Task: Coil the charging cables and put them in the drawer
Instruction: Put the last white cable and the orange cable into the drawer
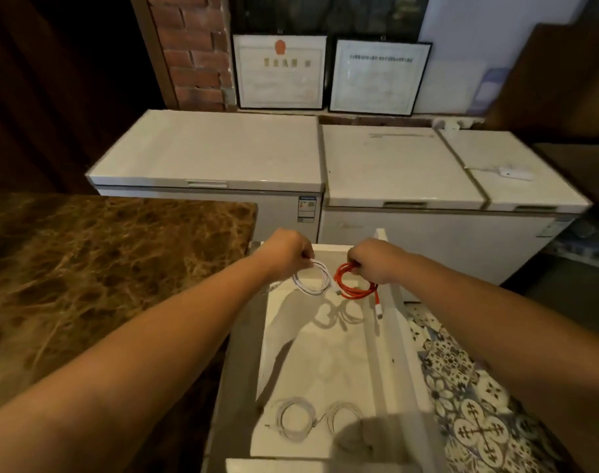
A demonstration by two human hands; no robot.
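Observation:
A white drawer (390,336) stands pulled out below me. Over its far end my left hand (284,250) grips a coiled white cable (313,278), and my right hand (373,259) grips a coiled red cable (354,285) whose plug end dangles down toward the drawer's right wall. Both coils hang above the drawer floor, side by side. Two more coiled white cables (296,418) (342,416) lie on the drawer floor at its near end.
A brown marble counter (86,285) runs along the left of the drawer. White chest freezers (223,155) stand beyond it, with a small white device (514,173) on the right one. Patterned floor tiles (462,404) lie to the right.

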